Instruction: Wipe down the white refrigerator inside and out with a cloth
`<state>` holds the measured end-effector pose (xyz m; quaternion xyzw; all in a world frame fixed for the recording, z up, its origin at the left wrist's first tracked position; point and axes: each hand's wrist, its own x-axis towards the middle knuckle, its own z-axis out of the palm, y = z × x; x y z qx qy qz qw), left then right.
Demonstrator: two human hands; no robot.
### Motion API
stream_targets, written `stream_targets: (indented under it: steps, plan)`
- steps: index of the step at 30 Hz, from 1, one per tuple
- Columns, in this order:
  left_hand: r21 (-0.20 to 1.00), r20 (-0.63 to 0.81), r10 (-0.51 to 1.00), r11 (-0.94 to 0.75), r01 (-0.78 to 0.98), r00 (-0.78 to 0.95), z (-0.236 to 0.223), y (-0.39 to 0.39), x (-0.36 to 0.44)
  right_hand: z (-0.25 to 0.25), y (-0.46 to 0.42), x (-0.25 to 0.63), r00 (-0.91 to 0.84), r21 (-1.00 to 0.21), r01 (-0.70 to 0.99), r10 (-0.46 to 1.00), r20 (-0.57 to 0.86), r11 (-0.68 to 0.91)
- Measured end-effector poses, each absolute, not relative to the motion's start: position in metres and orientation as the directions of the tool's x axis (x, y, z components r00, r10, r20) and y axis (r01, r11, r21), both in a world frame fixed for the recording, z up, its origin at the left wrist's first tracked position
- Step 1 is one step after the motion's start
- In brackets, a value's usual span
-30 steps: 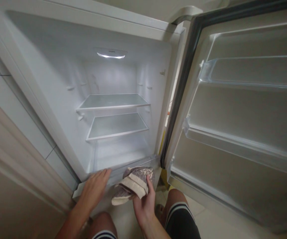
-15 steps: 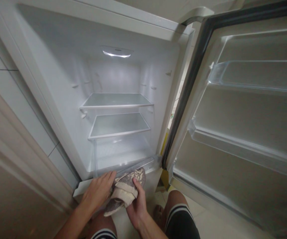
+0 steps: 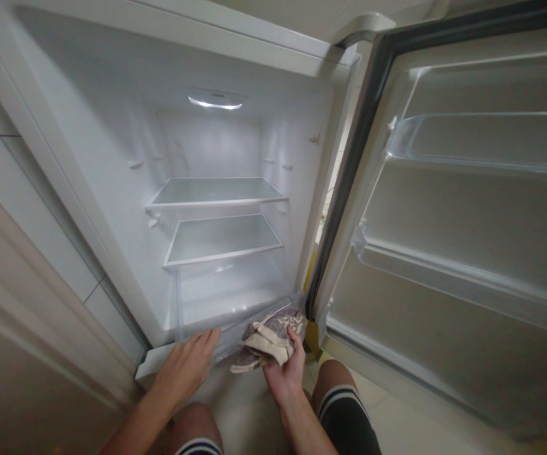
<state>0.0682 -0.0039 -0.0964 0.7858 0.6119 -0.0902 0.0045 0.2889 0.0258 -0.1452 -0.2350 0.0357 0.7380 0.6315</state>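
Observation:
My right hand (image 3: pixel 285 373) is closed on a bunched grey-brown and cream patterned cloth (image 3: pixel 273 335), with the thumb on top. The cloth lies over the right part of the front of a clear drawer (image 3: pixel 228 338) at the bottom of an open fridge. At the drawer's left front, my left hand (image 3: pixel 190 363) has its fingers together and bent over the edge. Its fingertips and thumb are partly hidden.
Two glass shelves (image 3: pixel 221 239) sit above the drawer inside the white fridge. On the right, the fridge door (image 3: pixel 458 215) stands wide, with clear door racks (image 3: pixel 472 275). A tiled wall (image 3: pixel 50 215) runs along the left. My knees are below.
My right hand has carried the cloth rightward and slightly up, away from my left hand, which stays at the drawer's edge. The view has shifted a little.

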Motion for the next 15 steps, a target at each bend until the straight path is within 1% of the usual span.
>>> stream_targets:
  steps: [2, 4, 6, 11, 13, 15]
  plan:
    - [-0.1, -0.161, 0.959, -0.251, 0.963, 0.234, -0.095, -0.003, 0.069, -0.142, 0.022, 0.28, -0.13, -0.159, -0.964, 0.901, -0.414, -0.212]
    - [-0.095, -0.171, 0.957, -0.253, 0.963, 0.235, -0.093, -0.002, 0.072, -0.142, 0.013, 0.266, -0.161, -0.134, -0.964, 0.902, -0.401, -0.231]
    - [-0.09, -0.183, 0.955, -0.253, 0.963, 0.233, -0.092, -0.001, 0.075, -0.144, 0.004, 0.25, -0.221, -0.137, -0.947, 0.897, -0.384, -0.292]
    - [-0.051, -0.181, 0.956, -0.242, 0.969, 0.229, -0.091, -0.001, 0.076, -0.153, -0.017, 0.219, -0.478, -0.173, -0.819, 0.817, -0.323, -0.547]
    - [-0.033, -0.175, 0.958, -0.236, 0.971, 0.227, -0.091, -0.003, 0.071, -0.158, -0.023, 0.224, -0.511, -0.23, -0.77, 0.791, -0.336, -0.595]
    - [-0.035, -0.167, 0.962, -0.222, 0.974, 0.214, -0.09, -0.006, 0.065, -0.164, -0.029, 0.243, -0.457, -0.321, -0.749, 0.802, -0.385, -0.58]
